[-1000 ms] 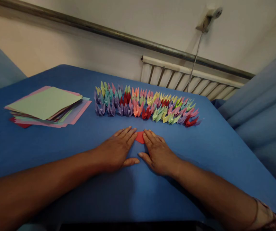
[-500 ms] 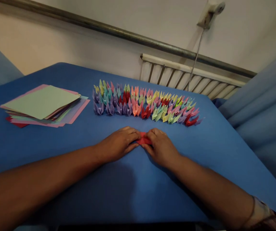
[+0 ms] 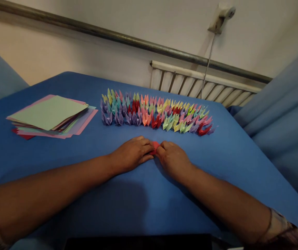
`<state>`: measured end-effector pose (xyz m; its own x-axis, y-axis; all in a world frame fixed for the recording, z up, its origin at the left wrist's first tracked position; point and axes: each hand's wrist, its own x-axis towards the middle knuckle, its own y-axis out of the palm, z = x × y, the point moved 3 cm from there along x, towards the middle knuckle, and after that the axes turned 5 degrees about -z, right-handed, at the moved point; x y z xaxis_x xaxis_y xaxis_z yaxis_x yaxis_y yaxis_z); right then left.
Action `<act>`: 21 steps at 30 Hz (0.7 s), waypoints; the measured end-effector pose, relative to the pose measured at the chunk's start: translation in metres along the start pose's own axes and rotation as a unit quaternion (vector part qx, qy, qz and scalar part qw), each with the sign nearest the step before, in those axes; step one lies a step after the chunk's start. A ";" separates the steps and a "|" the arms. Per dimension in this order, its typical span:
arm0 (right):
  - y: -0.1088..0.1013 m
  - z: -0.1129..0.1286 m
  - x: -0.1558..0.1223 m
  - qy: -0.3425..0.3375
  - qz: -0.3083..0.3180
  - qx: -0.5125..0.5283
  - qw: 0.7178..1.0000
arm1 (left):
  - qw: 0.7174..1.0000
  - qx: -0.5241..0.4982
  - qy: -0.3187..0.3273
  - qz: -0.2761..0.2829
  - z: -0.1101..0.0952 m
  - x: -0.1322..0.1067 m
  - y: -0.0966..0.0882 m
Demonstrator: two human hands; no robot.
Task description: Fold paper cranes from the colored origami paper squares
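Observation:
Between my two hands, a small piece of red folded paper (image 3: pixel 154 148) lies low over the blue table. My left hand (image 3: pixel 134 152) pinches its left side, fingers closed on it. From the right, my right hand (image 3: pixel 173 159) grips the other side, its fingertips bunched against the paper. Most of the paper is covered by my fingers, so its exact shape is hidden. Just beyond the hands stand rows of folded paper cranes (image 3: pixel 146 116) in many colours.
A loose stack of coloured paper sheets (image 3: pixel 50 114) lies to the left on the blue table (image 3: pixel 107 215). Behind the table are a wall, a pipe (image 3: pixel 128 40) and a radiator (image 3: pixel 182 81). A blue curtain (image 3: pixel 286 118) hangs at the right. Something dark (image 3: pixel 138 242) shows at the near edge.
My hands have drawn closer together and less of the red paper shows between them. The whole view has shifted slightly.

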<state>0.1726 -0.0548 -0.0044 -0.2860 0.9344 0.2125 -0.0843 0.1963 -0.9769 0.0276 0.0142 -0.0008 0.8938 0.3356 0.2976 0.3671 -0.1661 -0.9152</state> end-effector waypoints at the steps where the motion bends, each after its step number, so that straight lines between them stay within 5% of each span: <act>1: 0.000 0.000 0.000 0.000 0.002 0.000 1.000 | 1.000 -0.006 0.000 0.001 0.000 0.001 0.001; 21: -0.003 -0.009 0.001 0.066 -0.013 0.087 0.994 | 0.994 -0.089 -0.060 -0.024 0.018 0.006 -0.001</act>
<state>0.1806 -0.0514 -0.0015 -0.1540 0.9628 0.2222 -0.2565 0.1782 -0.9500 0.0279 0.0332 -0.0032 0.8407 0.4538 0.2955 0.4583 -0.3056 -0.8346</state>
